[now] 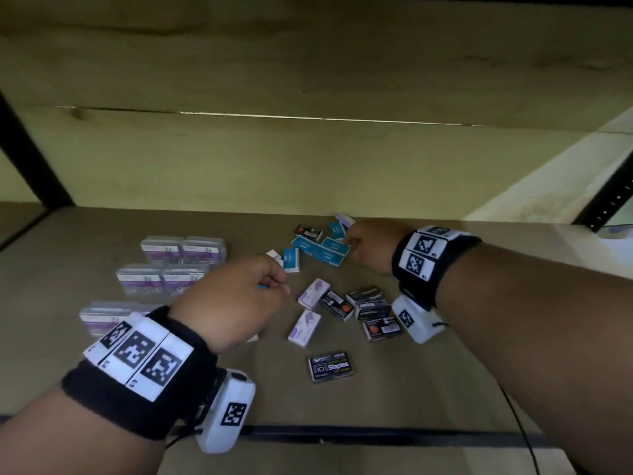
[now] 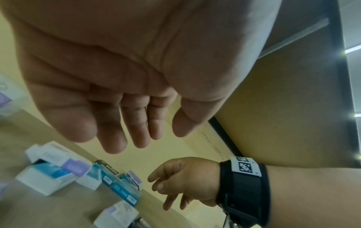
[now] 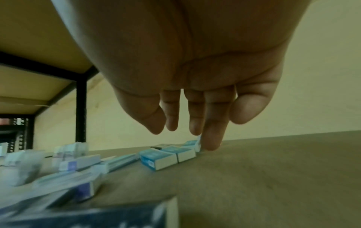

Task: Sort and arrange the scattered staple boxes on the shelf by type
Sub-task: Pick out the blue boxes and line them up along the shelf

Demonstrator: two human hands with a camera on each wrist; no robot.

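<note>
Evidently we hold both hands slack, grasping nothing: right hand (image 1: 371, 246) fingertips touch the upper-centre teal cardboard boxes (image 1: 320, 246) for grouping; left hand (image 1: 233, 298) hovers mid-frame.

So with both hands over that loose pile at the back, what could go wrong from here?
1. The right hand reaches the blue boxes near the back wall; its fingers touch one box end, and a nudge could scatter them.
2. The right wrist hangs over the black boxes and might drag them.
3. The left hand, open and empty, hovers beside the stacked clear packs; pulling back could clip them.
</note>
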